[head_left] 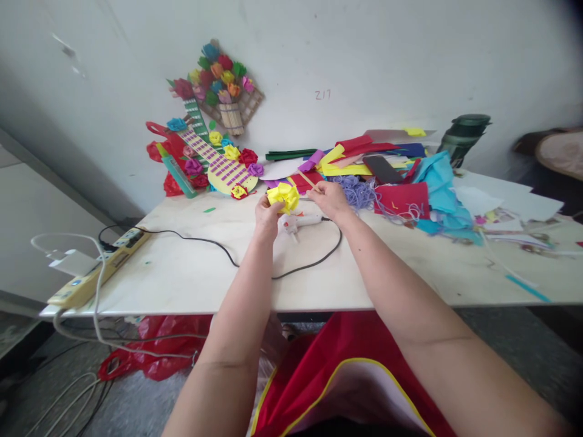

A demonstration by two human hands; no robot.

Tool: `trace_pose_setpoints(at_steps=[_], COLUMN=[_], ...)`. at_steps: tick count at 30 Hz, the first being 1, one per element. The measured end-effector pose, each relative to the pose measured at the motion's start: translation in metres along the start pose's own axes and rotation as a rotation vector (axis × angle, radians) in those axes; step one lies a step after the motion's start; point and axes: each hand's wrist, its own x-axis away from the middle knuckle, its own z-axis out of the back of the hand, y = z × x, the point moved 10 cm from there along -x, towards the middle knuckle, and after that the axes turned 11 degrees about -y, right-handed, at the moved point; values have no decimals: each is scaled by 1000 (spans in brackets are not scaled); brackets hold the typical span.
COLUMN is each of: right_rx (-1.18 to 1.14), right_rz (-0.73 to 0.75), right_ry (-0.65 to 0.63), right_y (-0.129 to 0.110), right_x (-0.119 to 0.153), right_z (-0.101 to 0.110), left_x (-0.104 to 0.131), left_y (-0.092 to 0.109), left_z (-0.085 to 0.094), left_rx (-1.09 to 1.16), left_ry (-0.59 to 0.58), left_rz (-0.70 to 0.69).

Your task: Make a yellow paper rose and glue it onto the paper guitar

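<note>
Fingers of left hand pinched on yellow flower; right hand fingers clamped on thin stick; white glue gun between, just below.

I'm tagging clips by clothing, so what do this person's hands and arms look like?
The left hand and right hand are gloveless, with no sleeves, watch or bracelet visible. The right forearm bears a small dark spot.

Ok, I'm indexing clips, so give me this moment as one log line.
left hand: holding yellow flower | right hand: holding thin stick | glue gun: on table
</note>
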Motion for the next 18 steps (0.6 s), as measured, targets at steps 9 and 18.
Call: trace_pose_setpoints(at_steps=[9, 18], right_rx=[-66, -86], right_rz=[10, 70], right_ry=[-20, 3], right_y=[-1, -8], right_x=[1, 1], right_z=[-11, -14], left_x=[-1, 0], left_y=[0, -1], left_z=[11, 10], left_rx=[-2, -88], left_ry=[81, 95], left_rz=[-39, -44])
